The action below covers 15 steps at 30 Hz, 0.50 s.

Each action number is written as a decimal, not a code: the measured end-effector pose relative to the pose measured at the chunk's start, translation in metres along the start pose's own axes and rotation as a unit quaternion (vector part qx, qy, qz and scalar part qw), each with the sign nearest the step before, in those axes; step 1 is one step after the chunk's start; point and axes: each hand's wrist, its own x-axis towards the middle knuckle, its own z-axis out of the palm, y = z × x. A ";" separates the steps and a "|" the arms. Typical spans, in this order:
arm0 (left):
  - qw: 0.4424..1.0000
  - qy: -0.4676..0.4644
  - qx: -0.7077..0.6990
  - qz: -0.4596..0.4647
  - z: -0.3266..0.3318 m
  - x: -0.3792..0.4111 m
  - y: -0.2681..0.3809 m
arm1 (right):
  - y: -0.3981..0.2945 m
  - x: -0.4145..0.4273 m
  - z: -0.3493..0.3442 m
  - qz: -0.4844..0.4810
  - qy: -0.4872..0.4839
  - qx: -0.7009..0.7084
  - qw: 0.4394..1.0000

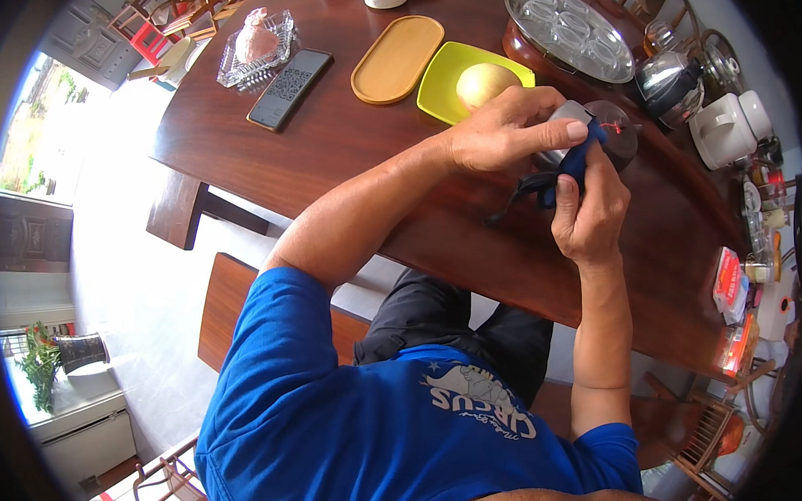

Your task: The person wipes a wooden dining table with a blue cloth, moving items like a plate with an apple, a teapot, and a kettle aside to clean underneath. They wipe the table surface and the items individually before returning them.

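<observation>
Over the dark wooden table (480,241), my left hand (503,131) holds a silver metal object (567,122), its thumb lying across the top. My right hand (595,210) pinches a blue cloth-like piece (575,165) that lies against the metal object. A dark strap or cord (531,189) hangs below the blue piece. What exactly the metal object is, I cannot tell. Right behind the hands is a dark, see-through round item (612,137) with a red string. Beyond my left hand a pale round fruit (486,85) rests in a lime-green square dish (438,87).
An oval wooden tray (397,58), a smartphone (289,89) and a glass dish (229,71) with a pink bag (256,43) lie farther left. At the right stand a metal tray (623,60) of glasses, a steel kettle (670,85) and a white pitcher (721,130).
</observation>
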 end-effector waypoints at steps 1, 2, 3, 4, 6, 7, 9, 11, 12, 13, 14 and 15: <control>0.999 0.002 0.035 -0.014 -0.001 0.000 0.000 | 0.001 0.000 -0.001 0.012 -0.015 -0.019 1.000; 1.000 0.020 0.007 0.016 0.003 -0.002 -0.001 | -0.002 0.001 -0.002 0.049 -0.037 0.000 0.998; 0.999 0.026 0.001 0.036 0.006 -0.001 -0.003 | -0.005 0.000 -0.001 0.061 -0.021 0.026 0.998; 0.998 0.031 -0.004 0.055 0.008 0.000 -0.005 | -0.008 -0.001 0.002 0.072 -0.005 0.052 0.996; 0.994 0.046 0.009 0.098 0.012 0.002 -0.010 | -0.012 -0.004 0.002 0.122 0.005 0.124 0.985; 0.991 0.051 0.045 0.115 0.010 0.001 -0.011 | -0.015 -0.005 -0.002 0.160 -0.003 0.169 0.973; 0.980 0.058 0.116 0.149 0.008 0.000 -0.009 | -0.017 -0.001 -0.010 0.258 -0.020 0.264 0.929; 0.972 0.066 0.130 0.185 0.009 0.002 -0.013 | -0.005 -0.008 -0.012 0.352 0.023 0.462 0.814; 0.966 0.072 0.135 0.209 0.012 0.003 -0.014 | -0.006 -0.005 -0.013 0.376 0.046 0.529 0.759; 0.959 0.078 0.139 0.232 0.014 0.004 -0.013 | 0.005 -0.012 -0.016 0.377 0.047 0.559 0.737; 0.962 0.066 0.140 0.226 0.012 0.002 -0.010 | 0.008 -0.015 -0.019 0.395 0.093 0.580 0.706; 0.969 0.081 0.092 0.214 0.011 0.001 -0.008 | 0.009 -0.016 -0.019 0.411 0.137 0.601 0.671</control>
